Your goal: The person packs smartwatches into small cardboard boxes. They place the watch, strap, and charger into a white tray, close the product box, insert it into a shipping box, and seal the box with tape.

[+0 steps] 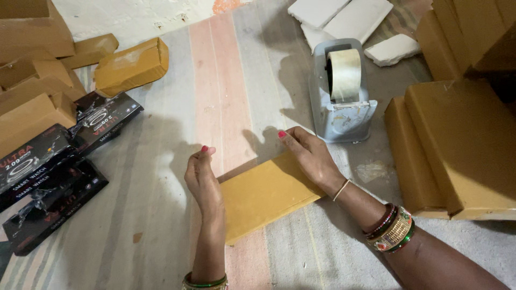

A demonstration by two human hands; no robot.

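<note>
A flat packet wrapped in yellow-brown paper (263, 196) lies on the striped floor mat, tilted with its right end farther away. My left hand (202, 177) grips its left end with the fingers curled. My right hand (309, 156) lies over its upper right part, pressing it down. A grey tape dispenser (341, 94) with a roll of pale tape stands just beyond my right hand.
Several black printed boxes (48, 177) lie at the left, with wrapped brown packets (129, 65) behind them. Stacks of brown-wrapped packets (457, 145) stand at the right. White foam pieces (344, 19) lie at the back.
</note>
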